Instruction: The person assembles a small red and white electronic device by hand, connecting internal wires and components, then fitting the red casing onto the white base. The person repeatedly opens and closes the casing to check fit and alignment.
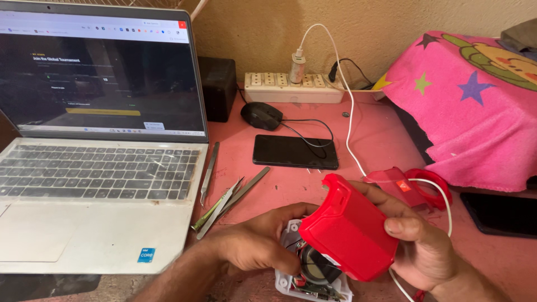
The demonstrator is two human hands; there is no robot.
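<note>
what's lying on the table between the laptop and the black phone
In the head view, several slim metal tools lie between the laptop and the black phone: a single pair of tweezers beside the keyboard, then more tweezers and a flat metal strip.

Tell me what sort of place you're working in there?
Likely a home desk used as a small electronics repair spot: an open laptop, tweezers on the pink tabletop, a power strip, and both hands on an opened red device.
</note>
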